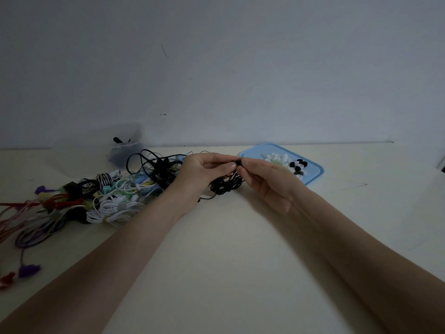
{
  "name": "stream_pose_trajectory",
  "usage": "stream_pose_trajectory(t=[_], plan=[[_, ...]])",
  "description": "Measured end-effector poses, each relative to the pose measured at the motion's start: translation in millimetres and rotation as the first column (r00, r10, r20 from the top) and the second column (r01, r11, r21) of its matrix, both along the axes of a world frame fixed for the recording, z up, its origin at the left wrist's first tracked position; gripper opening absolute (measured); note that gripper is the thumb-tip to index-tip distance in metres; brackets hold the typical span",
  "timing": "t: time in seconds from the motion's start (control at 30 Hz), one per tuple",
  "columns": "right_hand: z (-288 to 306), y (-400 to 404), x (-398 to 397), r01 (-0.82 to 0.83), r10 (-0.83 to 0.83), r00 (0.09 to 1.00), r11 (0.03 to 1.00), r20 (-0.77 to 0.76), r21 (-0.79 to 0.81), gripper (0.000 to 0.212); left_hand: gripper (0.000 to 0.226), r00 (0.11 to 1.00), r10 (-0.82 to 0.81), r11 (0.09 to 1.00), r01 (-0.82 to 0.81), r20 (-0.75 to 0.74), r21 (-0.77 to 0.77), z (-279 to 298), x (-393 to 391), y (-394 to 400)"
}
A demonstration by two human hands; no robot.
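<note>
My left hand (pixel 204 169) and my right hand (pixel 267 179) meet above the table's middle. Both pinch the small black end of a black earphone (pixel 238 163) between their fingertips. Its bundled black cable (pixel 226 184) hangs below the hands and touches the table. A light blue tray (pixel 313 165) lies just behind my right hand, with several white, green and black ear tips (pixel 292 165) in it.
A tangled heap of earphones and cables (pixel 115 191) in white, black, blue, red and purple spreads over the table's left side. A clear plastic container (pixel 125 150) stands behind it by the wall. The cream table (pixel 228 261) stretches toward me.
</note>
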State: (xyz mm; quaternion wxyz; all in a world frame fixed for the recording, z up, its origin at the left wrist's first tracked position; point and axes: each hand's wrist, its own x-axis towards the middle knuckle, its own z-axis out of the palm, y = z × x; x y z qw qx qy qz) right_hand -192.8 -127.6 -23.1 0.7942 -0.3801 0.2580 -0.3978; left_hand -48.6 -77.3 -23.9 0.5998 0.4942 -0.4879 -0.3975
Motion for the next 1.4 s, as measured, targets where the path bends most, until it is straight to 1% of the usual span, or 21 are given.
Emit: stream_pose_trajectory(t=[0.13, 0.3, 0.4, 0.53, 0.63, 0.8, 0.97, 1.03, 1.13, 1.2, 1.3, 1.4], plan=[[2.2, -0.1, 0.0, -0.029, 0.029, 1.000, 0.999, 0.002, 0.036, 0.012, 0.017, 0.998, -0.045, 0.999, 0.046, -0.044, 0.019, 0.6, 1.3, 0.4], [5.5, -1.2, -0.9, -0.045, 0.046, 0.998, 0.999, -0.031, 0.029, 0.007, 0.017, 0.991, -0.073, 0.995, 0.079, -0.110, 0.054, 1.6, 2.1, 0.7], [5.8, 0.3, -0.4, -0.010, 0.010, 1.000, 1.000, -0.020, 0.016, 0.008, 0.015, 0.989, -0.060, 0.995, 0.070, -0.138, 0.068, 0.6, 0.0, -0.8], [4.8, 1.1, -0.8, 0.013, -0.013, 1.000, 0.999, -0.001, -0.044, 0.010, 0.014, 0.988, -0.027, 0.998, 0.035, -0.154, 0.053, -1.8, -2.5, -2.5], [4.2, 0.3, -1.5, 0.011, -0.012, 1.000, 0.998, -0.021, -0.064, 0.010, 0.012, 0.991, -0.026, 0.998, 0.033, -0.134, 0.050, -2.3, -1.0, -2.5], [6.8, -0.1, -2.0, -0.009, 0.002, 0.997, 0.995, -0.076, -0.096, 0.010, 0.015, 1.000, -0.010, 1.000, 0.010, -0.025, -0.007, -2.4, -0.6, -2.4], [6.6, -0.7, -2.3, -0.018, 0.013, 0.997, 0.998, -0.070, -0.062, 0.011, 0.014, 0.999, -0.012, 1.000, 0.012, -0.038, 0.003, -1.2, -0.1, -2.1], [5.3, -1.3, -2.6, -0.003, -0.007, 0.995, 0.995, -0.098, -0.101, 0.010, 0.013, 0.997, -0.032, 0.998, 0.036, -0.073, 0.044, -1.1, -0.5, -2.1], [4.0, -0.6, -3.4, 0.008, -0.059, 0.977, 0.969, -0.203, -0.245, 0.010, 0.015, 0.989, -0.062, 0.990, 0.077, -0.131, 0.115, -0.9, -1.3, -1.5], [4.4, 0.0, -3.3, -0.005, -0.082, 0.963, 0.948, -0.258, -0.320, 0.012, 0.016, 0.987, -0.067, 0.987, 0.086, -0.144, 0.133, 0.6, -1.3, -1.8], [5.5, 1.3, -3.5, -0.011, -0.092, 0.955, 0.940, -0.283, -0.342, 0.012, 0.018, 0.988, -0.070, 0.986, 0.090, -0.139, 0.138, 2.8, -1.2, -1.0], [6.0, 2.4, -2.8, 0.008, -0.147, 0.931, 0.923, -0.334, -0.384, 0.010, 0.023, 0.988, -0.122, 0.983, 0.134, -0.099, 0.125, 3.2, -0.5, 0.9]])
